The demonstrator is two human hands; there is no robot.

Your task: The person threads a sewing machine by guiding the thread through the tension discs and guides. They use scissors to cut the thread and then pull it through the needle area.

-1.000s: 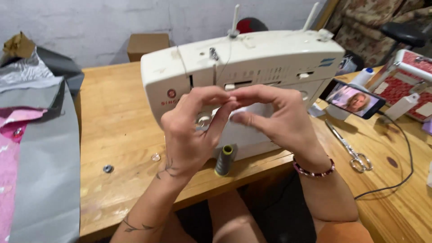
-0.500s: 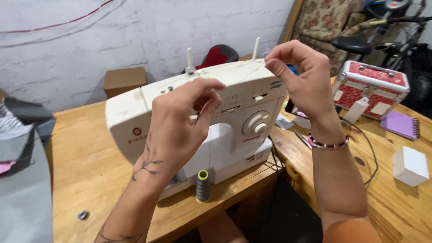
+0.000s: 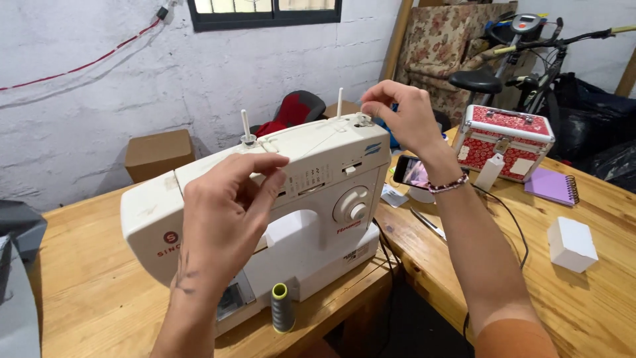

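Sewing machine (image 3: pixel 318 199), white, is placed on the wooden table (image 3: pixel 86 278), centre of the scene, with its dial side turned to the near right. Two upright spool pins (image 3: pixel 244 126) are carried on its top. A thin thread (image 3: pixel 311 144) is seen stretched across the top of the machine.

Left hand (image 3: pixel 222 219) is raised in front of the machine's upper front, fingers curled, thumb and forefinger brought together near the top edge; whether the thread is pinched between them cannot be told. Right hand (image 3: pixel 401 116) is held at the far right corner of the machine's top, fingertips gathered together over the bobbin-winder post (image 3: pixel 361 120), apparently on the thread. A beaded bracelet (image 3: pixel 449 185) is worn on the right wrist.

Grey-green thread cone (image 3: pixel 282 308) is stood upright on the table, just near of the machine's base.

To the right are listed: phone (image 3: pixel 412 172), red patterned case (image 3: pixel 507 140), purple notebook (image 3: pixel 553 185), small white box (image 3: pixel 571 244). A cardboard box (image 3: pixel 158 154) is set far left, by the wall.
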